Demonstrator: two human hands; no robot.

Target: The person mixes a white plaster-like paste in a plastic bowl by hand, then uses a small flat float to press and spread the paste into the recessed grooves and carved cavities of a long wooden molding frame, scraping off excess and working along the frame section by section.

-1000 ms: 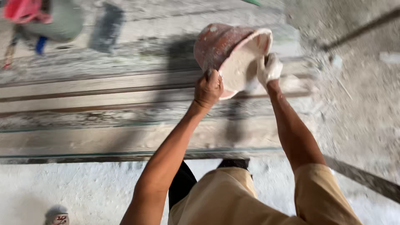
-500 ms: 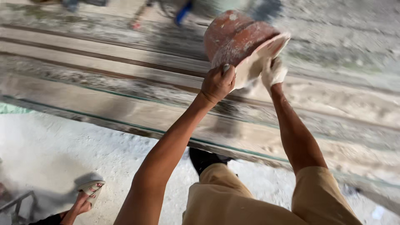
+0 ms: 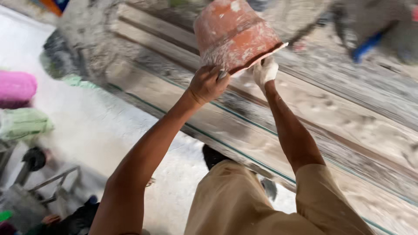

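A plaster-smeared reddish-brown bucket (image 3: 233, 35) is held up, tipped so its base points up and away. My left hand (image 3: 208, 84) grips its rim on the near left side. My right hand (image 3: 264, 70), white with plaster, holds the rim on the right. Under the bucket run long grey-white plaster-coated strips (image 3: 331, 117), laid side by side across the view.
A pink sack (image 3: 16, 86) and a green sack (image 3: 24, 123) lie at the left. A metal frame with a dark wheel (image 3: 34, 159) stands at the lower left. My tan trousers (image 3: 261, 204) fill the bottom. A blue object (image 3: 368, 47) lies at the upper right.
The bucket has tipped further over, its opening now turned down towards me. The view has swung left, bringing the sacks and the metal frame into sight.
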